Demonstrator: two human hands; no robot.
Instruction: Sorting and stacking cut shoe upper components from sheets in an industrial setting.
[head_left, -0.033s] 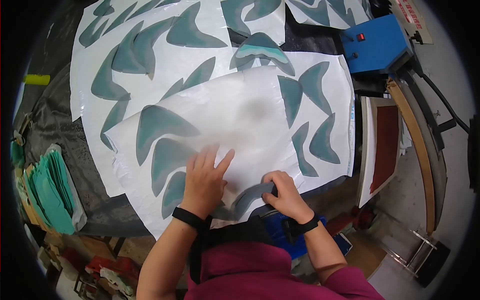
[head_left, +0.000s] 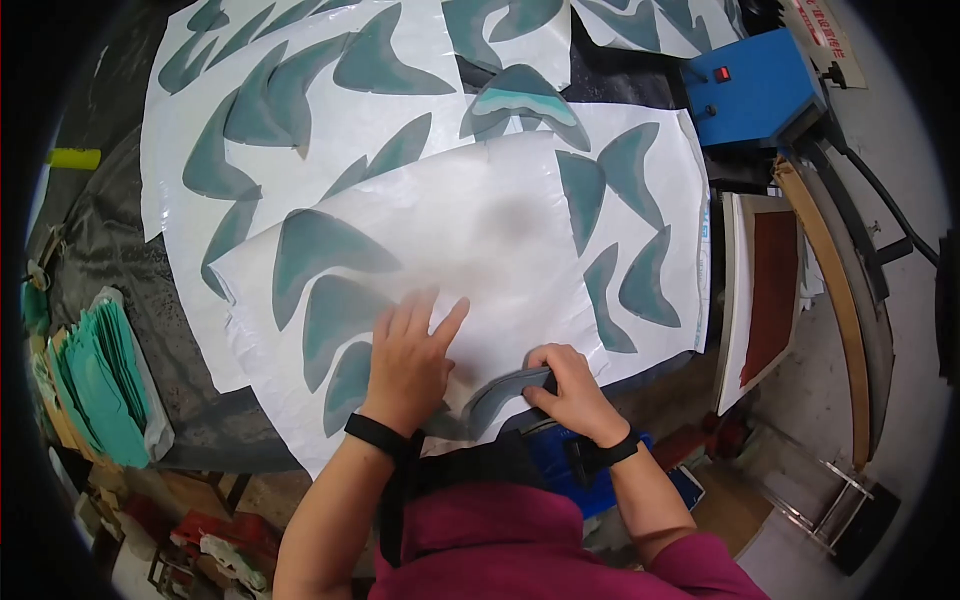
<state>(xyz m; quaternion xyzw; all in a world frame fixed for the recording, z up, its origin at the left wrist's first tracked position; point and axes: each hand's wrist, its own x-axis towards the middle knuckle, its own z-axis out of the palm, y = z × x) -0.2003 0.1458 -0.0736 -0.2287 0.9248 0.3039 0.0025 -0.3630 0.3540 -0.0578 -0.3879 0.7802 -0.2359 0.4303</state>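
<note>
Flat on a white sheet (head_left: 475, 205), my left hand (head_left: 412, 355) lies with its fingers spread. It partly covers a curved grey-green cut piece (head_left: 345, 320) at its left. Between the thumb and fingers of my right hand (head_left: 572, 392) is the right end of a curved grey piece (head_left: 497, 393), bent up off the sheet near its front edge. That piece's left end reaches down to the sheet between my hands. Two more curved pieces lie left of my left hand, one of them a large grey-green piece (head_left: 325, 255) further up.
More sheets with curved pieces spread behind and to the right, one with a loose two-tone green piece (head_left: 525, 100). A blue machine box (head_left: 755, 90) stands at the far right. A stack of green sheets (head_left: 100, 380) is at the left. A brown-faced board (head_left: 770, 290) stands right.
</note>
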